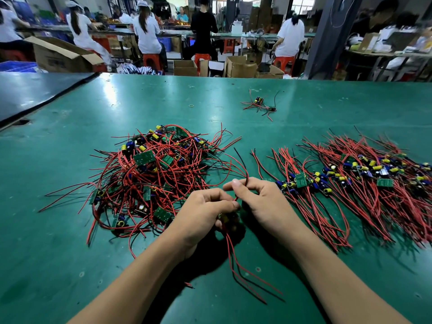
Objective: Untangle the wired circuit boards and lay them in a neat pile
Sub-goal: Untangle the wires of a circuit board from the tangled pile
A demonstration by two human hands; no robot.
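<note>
The left hand (205,211) grips a wired board (225,218), its near wires (232,252) trailing toward the person; the right hand (264,202) pinches a red wire (245,174) pointing away.

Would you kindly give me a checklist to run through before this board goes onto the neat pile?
1. Left hand grips the board: ok.
2. Right hand pinches the upper wires: ok.
3. Upper wires free of the tangled heap: cannot tell.
4. Lower wires trail loose toward the table: ok.
5. Neat pile lies close beside the right hand, wires aligned: ok.
</note>
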